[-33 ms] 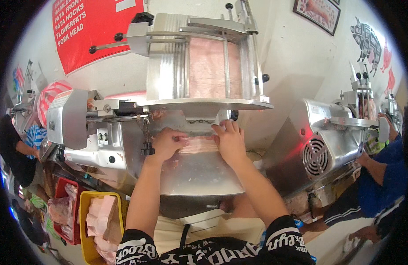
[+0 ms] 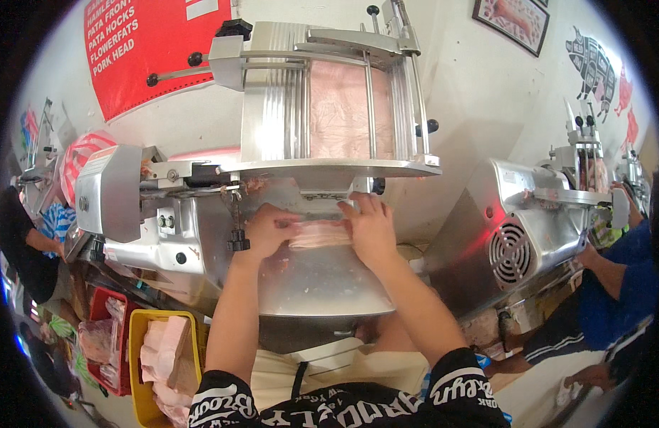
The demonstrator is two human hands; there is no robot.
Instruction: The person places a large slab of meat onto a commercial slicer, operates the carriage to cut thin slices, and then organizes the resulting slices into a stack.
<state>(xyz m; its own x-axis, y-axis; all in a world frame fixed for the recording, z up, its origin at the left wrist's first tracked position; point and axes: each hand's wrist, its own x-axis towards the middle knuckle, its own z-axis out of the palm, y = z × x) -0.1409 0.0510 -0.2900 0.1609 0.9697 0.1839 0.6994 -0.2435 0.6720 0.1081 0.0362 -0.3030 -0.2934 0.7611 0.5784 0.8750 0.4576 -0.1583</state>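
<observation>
A yellow crate [image 2: 135, 371] stands low on the person's left, with pale pink slabs of meat [image 2: 164, 349] piled inside, some close to its rim. Just beside it, a red crate [image 2: 104, 294] holds more pinkish meat [image 2: 99, 339]. Up on the slicer carriage [image 2: 272, 135], a broad pink slab [image 2: 336, 114] lies flat under the metal bars, nearer the carriage's right edge than its left.

Below the carriage, a layered bundle of sliced meat [image 2: 319, 234] rests on the metal tray [image 2: 326, 285], toward the far edge and well apart from the curved near edge. The left hand [image 2: 266, 230] pinches the bundle's left end between thumb and fingers. The right hand [image 2: 373, 227] is at its right end, fingers bent and slightly spread; I cannot tell whether they grip or only touch. Small scraps dot the tray's bare metal.

Behind, a pale wall [image 2: 465, 128] carries a red poster [image 2: 158, 64], a framed picture [image 2: 511, 21] and a dark pig-shaped drawing [image 2: 593, 71]. A second slicer [image 2: 479, 228] stands on the right, near a co-worker in a blue shirt [image 2: 622, 292]; another person in dark clothing [image 2: 29, 250] is at the left rim of the view
</observation>
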